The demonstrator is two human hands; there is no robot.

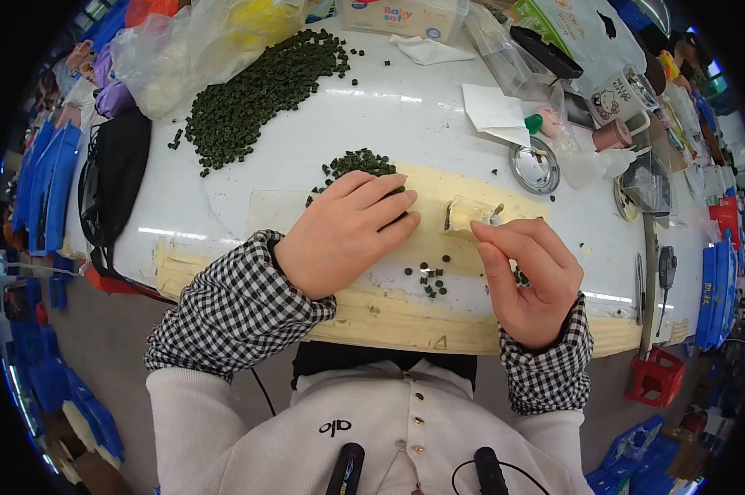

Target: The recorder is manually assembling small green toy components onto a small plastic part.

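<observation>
My left hand (339, 235) lies palm down on the table with its fingers stretched out, at the near edge of a small heap of dark green pieces (360, 162). Some dark bits show between its fingers; what lies under the palm is hidden. To the right, my right hand (533, 280) has thumb and forefinger pinched together beside a small yellowish block (465, 216). A short brownish tip (499, 209) sticks up by the block. Whatever the pinch holds is too small to make out. Several loose dark pieces (435, 280) lie between my hands.
A large pile of dark green pieces (253, 103) spreads at the far left, beside a clear plastic bag (170, 70). At the right stand a round metal dish (535, 169), white tissue (496, 111), a mug (618, 99) and a thread spool (612, 134). Yellow tape (389, 318) covers the front edge.
</observation>
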